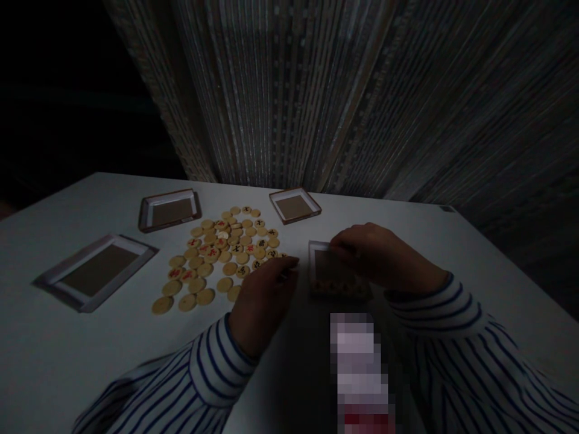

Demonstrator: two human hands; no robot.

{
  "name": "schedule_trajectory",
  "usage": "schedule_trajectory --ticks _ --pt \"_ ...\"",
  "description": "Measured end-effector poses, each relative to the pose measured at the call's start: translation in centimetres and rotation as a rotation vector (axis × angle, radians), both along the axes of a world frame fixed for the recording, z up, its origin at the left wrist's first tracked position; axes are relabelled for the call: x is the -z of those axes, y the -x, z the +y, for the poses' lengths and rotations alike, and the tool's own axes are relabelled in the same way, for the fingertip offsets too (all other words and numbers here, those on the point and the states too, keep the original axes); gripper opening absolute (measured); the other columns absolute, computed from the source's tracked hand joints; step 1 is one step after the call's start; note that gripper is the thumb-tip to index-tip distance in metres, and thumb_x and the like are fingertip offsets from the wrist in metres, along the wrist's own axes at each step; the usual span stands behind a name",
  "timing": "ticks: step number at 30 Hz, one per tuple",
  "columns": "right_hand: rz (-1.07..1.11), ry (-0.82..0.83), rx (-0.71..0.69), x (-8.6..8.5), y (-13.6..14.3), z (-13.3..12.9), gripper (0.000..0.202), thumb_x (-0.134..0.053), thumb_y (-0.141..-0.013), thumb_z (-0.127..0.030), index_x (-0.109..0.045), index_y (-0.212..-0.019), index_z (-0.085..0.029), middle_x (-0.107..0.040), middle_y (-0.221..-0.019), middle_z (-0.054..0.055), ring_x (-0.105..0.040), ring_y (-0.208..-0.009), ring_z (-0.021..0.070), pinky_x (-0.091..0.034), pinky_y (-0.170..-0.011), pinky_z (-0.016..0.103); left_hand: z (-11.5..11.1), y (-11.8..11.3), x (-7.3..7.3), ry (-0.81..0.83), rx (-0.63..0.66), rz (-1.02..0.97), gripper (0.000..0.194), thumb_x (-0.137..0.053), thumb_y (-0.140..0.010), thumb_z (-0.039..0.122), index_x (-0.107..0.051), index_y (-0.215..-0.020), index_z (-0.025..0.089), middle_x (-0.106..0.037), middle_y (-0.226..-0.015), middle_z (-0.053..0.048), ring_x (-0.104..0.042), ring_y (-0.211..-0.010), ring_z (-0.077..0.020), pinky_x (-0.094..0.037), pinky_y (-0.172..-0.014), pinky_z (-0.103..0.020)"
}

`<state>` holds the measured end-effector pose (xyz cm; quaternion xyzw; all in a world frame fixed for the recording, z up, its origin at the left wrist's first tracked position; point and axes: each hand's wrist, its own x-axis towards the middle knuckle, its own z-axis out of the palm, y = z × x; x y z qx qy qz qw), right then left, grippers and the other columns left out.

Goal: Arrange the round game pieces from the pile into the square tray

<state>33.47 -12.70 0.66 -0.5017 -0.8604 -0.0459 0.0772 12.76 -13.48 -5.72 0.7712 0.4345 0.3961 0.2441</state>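
Many round wooden Chinese chess pieces lie loosely heaped on the white table, some with red characters and some with black. My left hand is at the right side of the heap, its fingers curled together; what they hold, if anything, is too dark to make out. My right hand hangs over a small shallow box, fingers bent down and drawn together. Its fingertips are in shadow, and I cannot tell what is between them. A row of several pieces lies along the near side inside this box.
Another shallow box stands at the back, right of the heap. Two more, a back-left box and a larger front-left box, lie left of the pieces. A string curtain hangs behind the white table. The light is dim.
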Motion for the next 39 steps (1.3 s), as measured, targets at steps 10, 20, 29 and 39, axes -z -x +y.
schedule_trajectory --ticks 10,20,29,39 --pt "-0.042 -0.013 0.026 -0.9 0.7 -0.6 0.018 -0.045 -0.080 -0.018 -0.063 -0.077 -0.015 -0.065 -0.074 0.005 -0.057 -0.069 0.0152 -0.036 -0.064 0.026 0.8 1.7 -2.2 0.004 -0.130 -0.138 0.014 -0.055 -0.077 0.028 -0.064 -0.080 0.017 -0.067 -0.075 -0.001 -0.061 -0.068 -0.0124 -0.048 -0.064 -0.022" --pt "0.013 -0.083 -0.034 -0.3 1.1 -0.4 0.021 -0.043 -0.084 -0.022 -0.063 -0.080 -0.016 -0.066 -0.076 0.005 -0.058 -0.071 0.0164 -0.038 -0.065 0.027 2.3 5.5 -4.2 0.063 -0.198 -0.176 0.021 -0.059 -0.072 0.034 -0.067 -0.080 0.016 -0.069 -0.078 -0.002 -0.062 -0.069 -0.0143 -0.050 -0.066 -0.024" --pt "0.061 -0.059 -0.104 1.1 1.6 -0.4 0.027 -0.036 -0.088 -0.025 -0.061 -0.085 -0.018 -0.064 -0.078 0.005 -0.055 -0.069 0.0149 -0.037 -0.064 0.027 3.6 8.5 -3.8 0.012 -0.113 -0.011 0.020 -0.056 -0.075 0.032 -0.066 -0.080 0.016 -0.069 -0.080 -0.004 -0.062 -0.076 -0.0156 -0.049 -0.074 -0.027" --pt "0.084 -0.016 -0.057 1.1 3.5 -0.9 0.016 -0.048 -0.075 -0.015 -0.063 -0.081 -0.020 -0.064 -0.073 0.004 -0.056 -0.063 0.0147 -0.038 -0.057 0.026 4.8 11.8 -2.2 -0.075 0.007 0.209 0.022 -0.049 -0.081 0.029 -0.065 -0.089 0.016 -0.067 -0.088 -0.006 -0.061 -0.081 -0.0159 -0.047 -0.075 -0.028"
